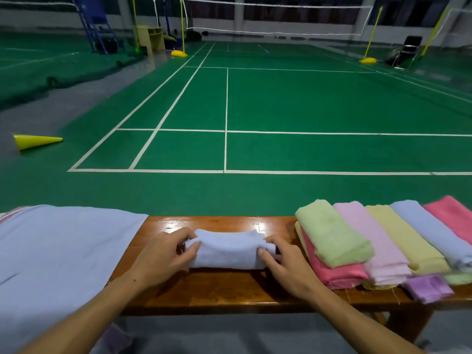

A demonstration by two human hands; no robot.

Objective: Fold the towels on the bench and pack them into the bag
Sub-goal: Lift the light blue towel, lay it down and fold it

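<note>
Both hands, L (pixel 163 256) & R (pixel 287 264), pinch ends of pale blue towel (pixel 227 249) on bench (pixel 229 290). Folded towels (pixel 378 244) lie just beside R hand.

A rolled towel (pixel 229 249) lies mid-bench (pixel 229 290), folded towels (pixel 370 241) to its right.

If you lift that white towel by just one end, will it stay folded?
Probably not. The white towel looks soft; it bunches where the left hand and right hand pinch its ends, so it would likely flop open. It seems light, and its fuzzy cloth shouldn't slip on the wooden bench.
</note>
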